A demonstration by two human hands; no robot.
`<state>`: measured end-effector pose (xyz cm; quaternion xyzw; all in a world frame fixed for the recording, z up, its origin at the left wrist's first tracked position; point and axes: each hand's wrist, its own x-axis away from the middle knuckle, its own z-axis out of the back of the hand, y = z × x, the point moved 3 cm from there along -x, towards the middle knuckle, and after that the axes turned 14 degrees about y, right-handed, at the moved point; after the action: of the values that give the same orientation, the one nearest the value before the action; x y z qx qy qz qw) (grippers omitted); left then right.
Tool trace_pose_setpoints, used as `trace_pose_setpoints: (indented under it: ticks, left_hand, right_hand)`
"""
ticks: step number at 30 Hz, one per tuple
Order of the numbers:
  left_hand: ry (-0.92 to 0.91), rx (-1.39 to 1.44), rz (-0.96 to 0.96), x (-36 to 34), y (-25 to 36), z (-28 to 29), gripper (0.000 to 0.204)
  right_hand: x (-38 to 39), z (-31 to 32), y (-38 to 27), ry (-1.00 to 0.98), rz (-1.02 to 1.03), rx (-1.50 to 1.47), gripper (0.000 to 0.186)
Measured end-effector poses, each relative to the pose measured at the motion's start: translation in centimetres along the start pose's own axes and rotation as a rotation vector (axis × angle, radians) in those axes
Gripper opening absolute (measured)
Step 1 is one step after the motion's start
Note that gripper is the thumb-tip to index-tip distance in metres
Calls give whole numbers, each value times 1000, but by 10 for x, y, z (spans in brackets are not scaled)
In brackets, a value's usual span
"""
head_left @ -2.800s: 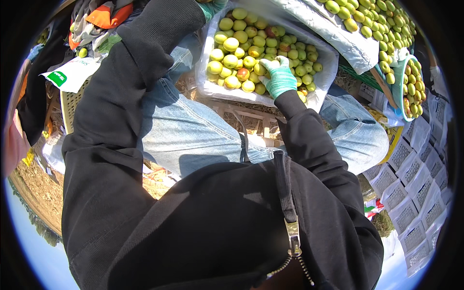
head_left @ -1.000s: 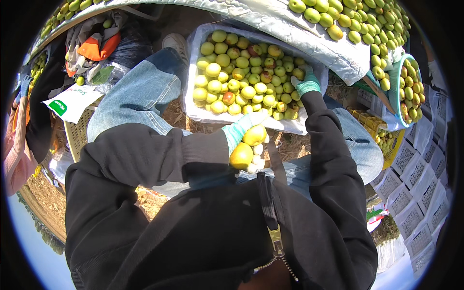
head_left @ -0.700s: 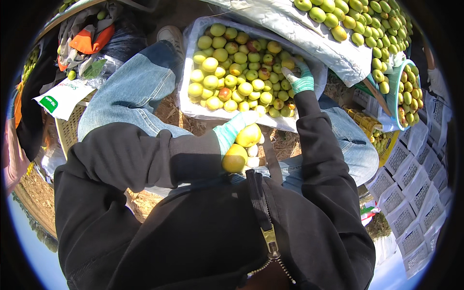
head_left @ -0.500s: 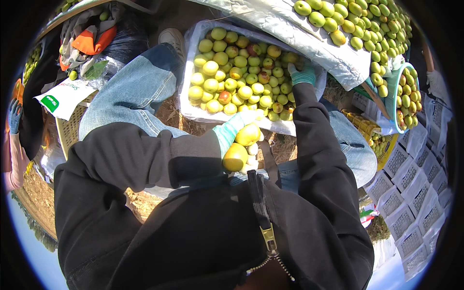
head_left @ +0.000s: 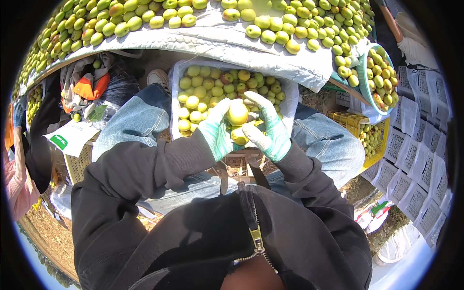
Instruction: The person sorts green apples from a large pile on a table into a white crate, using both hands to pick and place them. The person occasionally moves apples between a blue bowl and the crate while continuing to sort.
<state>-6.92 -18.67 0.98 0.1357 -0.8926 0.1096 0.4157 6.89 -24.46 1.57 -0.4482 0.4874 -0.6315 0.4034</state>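
Both my hands wear pale green and white gloves and meet just above the near side of a lined crate (head_left: 175, 108). My left hand (head_left: 216, 134) is curled around several yellow-green fruits, smooth and round like large jujubes. One fruit (head_left: 237, 114) sits on top between the hands, and another fruit (head_left: 239, 136) shows below it. From the other side my right hand (head_left: 271, 131) closes in, its thumb against the lower fruit and its fingers bent around the group. Other held fruits are partly hidden. Loose fruits (head_left: 195, 99), some blushed red, fill the crate.
A cloth-covered table (head_left: 203, 41) heaped with the same fruit spans the far side. At right stand a turquoise basket (head_left: 363, 79), a yellow crate (head_left: 385, 140) and rows of lined grey crates (head_left: 403, 166). Left are a white bag (head_left: 72, 137) and another person's arm (head_left: 19, 154).
My right hand has come back from the crate's far right to the fruits at my left hand. My left hand has moved up over the crate's near edge. The view has shifted, showing more table.
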Motion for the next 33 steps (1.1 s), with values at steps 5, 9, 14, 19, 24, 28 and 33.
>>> trace_pose_setpoints:
  ticks: [5,9,14,19,24,28,33]
  left_hand:
    - [-198,-341,124,-24,9,-42,51]
    - [-119,-1439,-807,-67,51,-79,51]
    - [350,-2298,-1832,-124,71,-127,68]
    - [675,-2280,-1674,-162,70,-154,69]
    - [714,-2245,-1759,-174,58,-172,73]
    - [716,-2257,-1933,-177,46,-178,71]
    - [524,-2213,-2182,-183,46,-182,66]
  right_hand:
    - [-26,26,-25,69,-90,17,57]
    - [-37,88,-25,144,-350,-488,48]
    - [-36,140,-35,159,-546,-1253,50]
    - [-20,201,-57,202,-390,-1459,50]
    - [25,331,-55,685,32,-1094,43]
    - [25,481,6,1296,108,-1018,44]
    - [-38,598,117,1420,-118,-1489,61]
